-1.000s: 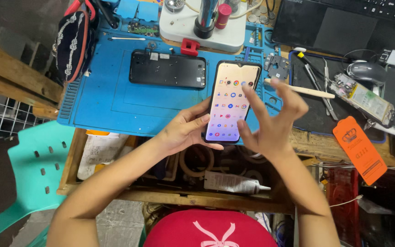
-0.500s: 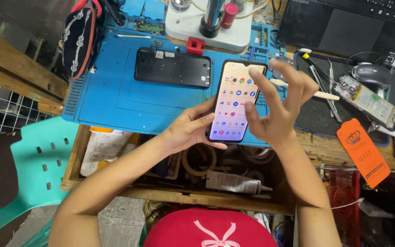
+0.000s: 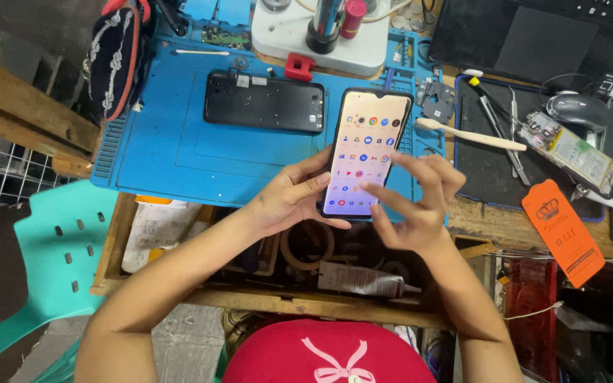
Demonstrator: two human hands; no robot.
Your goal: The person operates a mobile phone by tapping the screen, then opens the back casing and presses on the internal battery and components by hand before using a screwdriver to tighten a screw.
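The desk (image 3: 51,128) carries a blue work mat (image 3: 179,152), and a black phone back cover (image 3: 264,101) lies flat on it. A smartphone (image 3: 365,152) is held up just above the mat's near edge, its screen lit with rows of little icons. This looks like the step of testing the screen; the next touch needs a light, careful tap. The left hand (image 3: 289,202) is closed around the smartphone's lower left side. The right hand (image 3: 413,206) is open, holding nothing, one finger on the screen's lower part.

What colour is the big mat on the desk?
The mat is bright blue, seen clearly in the head view.
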